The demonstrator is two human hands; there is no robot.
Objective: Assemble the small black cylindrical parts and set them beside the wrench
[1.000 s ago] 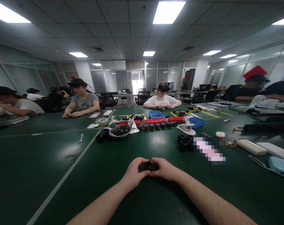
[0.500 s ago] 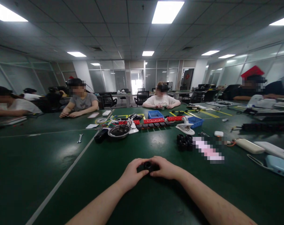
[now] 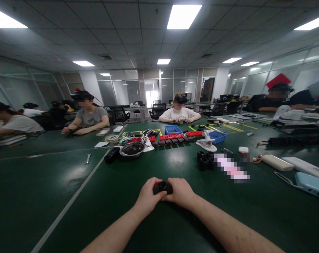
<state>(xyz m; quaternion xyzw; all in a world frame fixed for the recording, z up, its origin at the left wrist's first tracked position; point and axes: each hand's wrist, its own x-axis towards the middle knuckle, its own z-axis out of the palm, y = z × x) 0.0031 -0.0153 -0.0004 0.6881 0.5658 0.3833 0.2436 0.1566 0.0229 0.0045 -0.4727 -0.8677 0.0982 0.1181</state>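
Note:
Low over the green table (image 3: 117, 218), my left hand (image 3: 148, 196) grips the left side of a small black round part (image 3: 163, 186) with a dark hollow in its top. On the other side my right hand (image 3: 181, 192) is closed around the same part, thumb near the left thumb. Fingers cover most of its sides. Ahead and to the right stands a cluster of several black round parts (image 3: 203, 163), similar in look, apart from both hands.
Beyond my hands lie a round metal dish (image 3: 132, 150), red strips (image 3: 170, 136), a white clamp (image 3: 206, 143) and blue trays (image 3: 173, 129). A wrench (image 3: 88, 159) rests at left, power banks (image 3: 277, 162) at right. Co-workers sit around the table.
My right hand has closed in on the black part, its fingers and thumb now nearer the left hand. The camera view has shifted slightly.

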